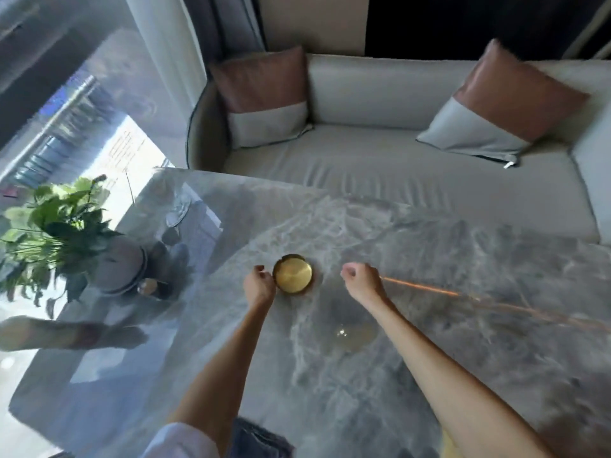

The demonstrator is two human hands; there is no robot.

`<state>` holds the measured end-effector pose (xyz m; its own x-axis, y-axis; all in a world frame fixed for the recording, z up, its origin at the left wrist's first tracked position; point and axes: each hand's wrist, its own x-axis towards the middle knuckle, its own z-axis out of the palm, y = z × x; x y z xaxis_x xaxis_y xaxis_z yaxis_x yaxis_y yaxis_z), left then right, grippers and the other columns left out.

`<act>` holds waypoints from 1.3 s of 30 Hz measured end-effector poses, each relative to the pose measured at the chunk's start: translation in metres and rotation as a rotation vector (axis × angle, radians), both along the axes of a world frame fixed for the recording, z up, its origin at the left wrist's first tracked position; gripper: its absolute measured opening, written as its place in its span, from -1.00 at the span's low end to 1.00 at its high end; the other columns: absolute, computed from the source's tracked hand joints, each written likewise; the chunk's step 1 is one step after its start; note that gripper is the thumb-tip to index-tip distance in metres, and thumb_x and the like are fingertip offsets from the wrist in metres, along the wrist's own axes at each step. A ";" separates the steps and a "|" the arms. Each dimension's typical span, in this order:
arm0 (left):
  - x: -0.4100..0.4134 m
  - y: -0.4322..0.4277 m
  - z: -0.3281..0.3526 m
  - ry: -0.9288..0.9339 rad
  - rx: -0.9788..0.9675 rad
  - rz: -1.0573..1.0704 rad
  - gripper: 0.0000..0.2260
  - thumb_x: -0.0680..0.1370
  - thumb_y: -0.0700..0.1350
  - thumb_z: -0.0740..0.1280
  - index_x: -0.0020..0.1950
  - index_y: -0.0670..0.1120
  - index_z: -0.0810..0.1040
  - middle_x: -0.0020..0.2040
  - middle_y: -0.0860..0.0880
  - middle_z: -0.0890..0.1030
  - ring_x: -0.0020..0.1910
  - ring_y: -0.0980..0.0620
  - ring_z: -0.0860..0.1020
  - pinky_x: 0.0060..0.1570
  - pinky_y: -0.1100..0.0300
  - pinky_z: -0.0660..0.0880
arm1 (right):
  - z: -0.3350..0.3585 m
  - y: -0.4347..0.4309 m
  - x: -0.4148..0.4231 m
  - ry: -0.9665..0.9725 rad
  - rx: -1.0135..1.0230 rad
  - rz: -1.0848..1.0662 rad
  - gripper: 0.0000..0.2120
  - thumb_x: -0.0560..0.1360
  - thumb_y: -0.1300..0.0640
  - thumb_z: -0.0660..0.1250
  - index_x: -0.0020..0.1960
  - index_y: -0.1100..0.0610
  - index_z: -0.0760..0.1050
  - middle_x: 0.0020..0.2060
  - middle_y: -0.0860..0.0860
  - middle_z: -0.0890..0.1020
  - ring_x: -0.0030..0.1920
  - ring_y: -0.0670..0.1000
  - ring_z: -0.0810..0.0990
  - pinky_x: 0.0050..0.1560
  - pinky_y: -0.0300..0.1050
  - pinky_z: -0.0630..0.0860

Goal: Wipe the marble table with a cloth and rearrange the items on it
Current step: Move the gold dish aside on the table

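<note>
A small round gold dish [293, 275] sits near the middle of the grey marble table [429, 325]. My left hand [259, 285] is at the dish's left rim, fingers curled against it. My right hand [362, 280] hovers a short way to the right of the dish, fingers loosely curled with nothing in them, not touching the dish. No cloth is visible.
A green plant in a round grey vase [124, 266] stands at the table's left side, with a small gold ball [147, 285] at its base. A grey sofa [380, 166] with two brown-and-grey cushions lies beyond the far edge. A thin orange streak [420, 286] crosses the marble at the right.
</note>
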<state>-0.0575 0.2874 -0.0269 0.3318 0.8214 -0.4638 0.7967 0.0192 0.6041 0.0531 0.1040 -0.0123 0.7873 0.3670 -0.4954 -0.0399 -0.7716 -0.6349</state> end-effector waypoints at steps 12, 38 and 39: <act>-0.004 0.047 -0.059 -0.173 -0.208 -0.136 -0.79 0.53 -0.08 0.28 -0.03 -0.14 0.66 -0.09 -0.16 0.71 -0.08 -0.11 0.66 -0.01 -0.09 0.61 | -0.071 0.096 -0.029 0.148 0.069 -0.157 -0.72 0.52 0.30 0.24 0.18 0.19 0.59 -0.12 0.15 0.68 -0.10 0.24 0.67 -0.05 0.25 0.62; 0.091 -0.490 0.018 -0.005 -0.281 -0.930 -0.58 0.29 -0.10 0.18 0.04 -0.15 0.66 0.06 -0.21 0.68 0.11 -0.18 0.60 0.01 0.06 0.51 | -0.025 -0.465 -0.037 0.155 0.228 -1.059 -0.73 0.52 0.25 0.32 0.21 0.22 0.58 -0.08 0.11 0.65 -0.13 0.08 0.64 -0.03 0.08 0.64; 0.090 -0.514 0.013 0.017 -0.292 -0.953 -0.62 0.31 -0.12 0.20 0.02 -0.16 0.67 0.04 -0.22 0.68 0.10 -0.19 0.60 0.00 0.06 0.51 | -0.030 -0.489 -0.040 0.157 0.227 -1.076 -0.74 0.51 0.26 0.32 0.19 0.22 0.59 -0.11 0.11 0.65 -0.13 0.08 0.64 -0.03 0.09 0.64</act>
